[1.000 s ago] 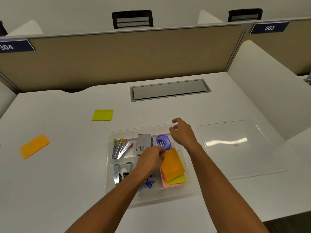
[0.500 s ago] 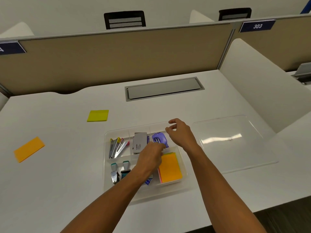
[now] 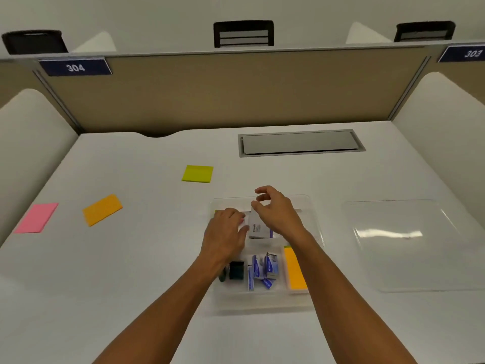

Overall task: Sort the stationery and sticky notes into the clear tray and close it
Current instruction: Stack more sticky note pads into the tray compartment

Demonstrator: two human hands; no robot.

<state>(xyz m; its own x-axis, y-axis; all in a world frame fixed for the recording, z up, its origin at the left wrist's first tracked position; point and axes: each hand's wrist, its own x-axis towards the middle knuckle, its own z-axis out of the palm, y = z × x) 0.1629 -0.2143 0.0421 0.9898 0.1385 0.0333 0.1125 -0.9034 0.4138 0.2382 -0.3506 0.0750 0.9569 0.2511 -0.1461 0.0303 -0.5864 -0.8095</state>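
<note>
Both forearms enter from the bottom edge, reaching up to the clear tray (image 3: 313, 206) at frame centre on the white desk (image 3: 131, 285). Near end of tray: orange sticky pad (image 3: 295, 269) in the lower right compartment, partly under the right forearm; small blue-white boxes (image 3: 263, 269) jumbled just left of it; a dark green-black item (image 3: 236, 270) further left, beside the left wrist. Left hand (image 3: 227, 235) palm down over the tray's left compartments, fingers loosely bent, grip hidden, can't tell if it holds anything. Right hand (image 3: 275, 211) above the tray's far middle, fingers curved and spread, nothing gripped, hovering just over a white-grey box (image 3: 258, 227) with purple edge. Clear lid (image 3: 409, 245) flat on the desk at right, apart from the tray. Farther left: pink pad (image 3: 36, 218), orange pad (image 3: 102, 210), yellow-green pad (image 3: 197, 174), all loose on the desk. Grey cable hatch (image 3: 300, 142) beyond. Tan partition (image 3: 236, 90) at the back, plates 304 (image 3: 75, 67) and 303 (image 3: 469, 53).
</note>
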